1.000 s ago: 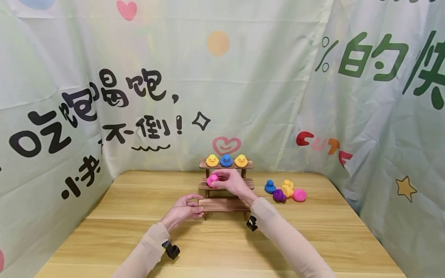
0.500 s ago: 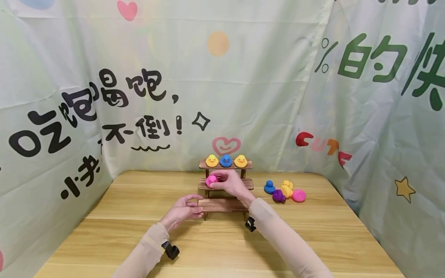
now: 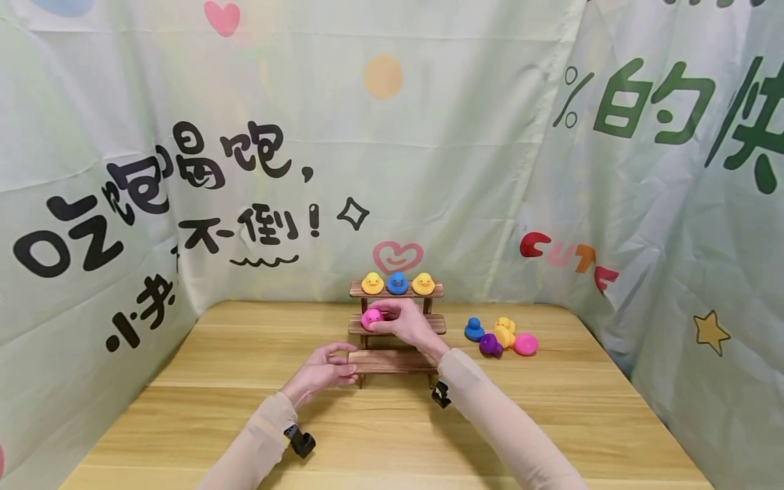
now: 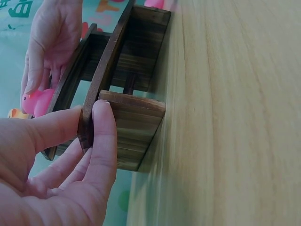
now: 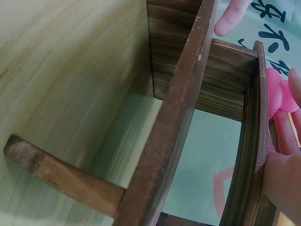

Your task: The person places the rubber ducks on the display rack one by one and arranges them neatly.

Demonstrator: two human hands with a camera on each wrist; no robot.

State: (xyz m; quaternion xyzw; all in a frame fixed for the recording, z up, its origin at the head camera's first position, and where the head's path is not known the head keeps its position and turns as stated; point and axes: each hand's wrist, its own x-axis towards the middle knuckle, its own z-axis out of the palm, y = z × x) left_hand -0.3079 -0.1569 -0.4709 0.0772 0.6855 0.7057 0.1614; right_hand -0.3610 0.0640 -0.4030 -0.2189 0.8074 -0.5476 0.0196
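Note:
A three-step wooden display stand (image 3: 392, 361) stands near the back of the table. My left hand (image 3: 321, 371) grips the left end of its lowest step; in the left wrist view the thumb and fingers (image 4: 104, 136) pinch the board's edge. At the left end of the middle step sits a pink rubber duck (image 3: 371, 318), facing forward. My right hand (image 3: 409, 323) holds this duck between thumb and fingers, covering its right side. Along the top step are two yellow ducks (image 3: 372, 283) with a blue duck (image 3: 397, 283) between them.
Right of the stand, loose ducks lie close together on the table (image 3: 551, 415): a blue one (image 3: 474, 330), a purple one (image 3: 490, 344), yellow ones (image 3: 504, 333) and a pink one (image 3: 525, 344). A printed cloth (image 3: 453, 170) hangs behind and at both sides.
My right hand has shifted the pink duck slightly left along the middle step. My left hand keeps its grip on the lowest step.

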